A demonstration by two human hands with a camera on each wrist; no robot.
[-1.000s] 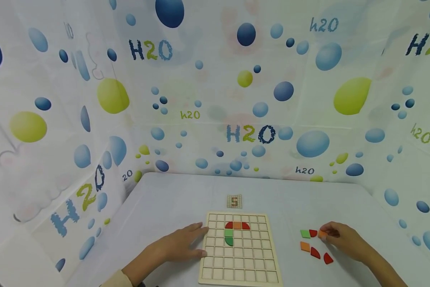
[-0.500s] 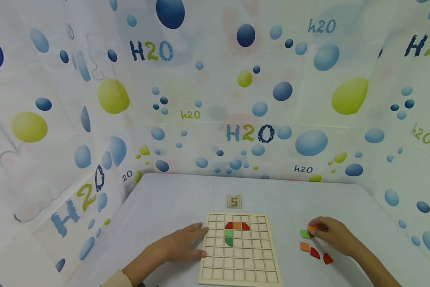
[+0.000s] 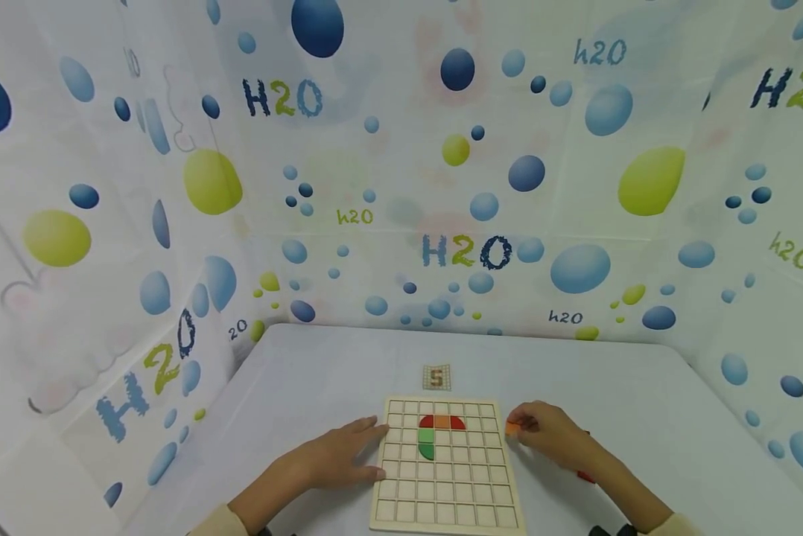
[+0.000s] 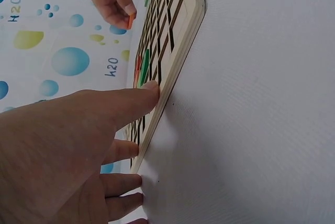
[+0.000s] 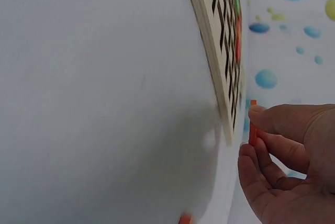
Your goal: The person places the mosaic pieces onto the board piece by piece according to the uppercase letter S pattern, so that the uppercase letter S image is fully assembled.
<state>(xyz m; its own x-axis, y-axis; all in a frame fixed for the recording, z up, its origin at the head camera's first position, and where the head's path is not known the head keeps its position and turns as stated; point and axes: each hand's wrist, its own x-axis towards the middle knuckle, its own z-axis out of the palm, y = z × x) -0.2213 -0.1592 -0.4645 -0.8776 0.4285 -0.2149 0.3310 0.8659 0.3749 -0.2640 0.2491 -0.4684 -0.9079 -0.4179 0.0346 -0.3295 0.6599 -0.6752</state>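
A wooden grid board lies on the table, with red, orange and green tiles set in its upper cells. My left hand rests at the board's left edge, thumb and fingers spread and touching the rim, as the left wrist view also shows. Between thumb and fingertips my right hand pinches an orange square tile, just beyond the board's right edge. The tile stands on edge in the right wrist view, apart from the board.
Behind the board lies a small patterned card marked with an S-like or 5-like figure. Red tiles peek out from under the right forearm, which hides the other loose pieces. A printed curtain hangs behind the white table.
My right hand has carried the orange tile leftward from the loose pieces to beside the board. The left hand has stayed in place on the board's edge.
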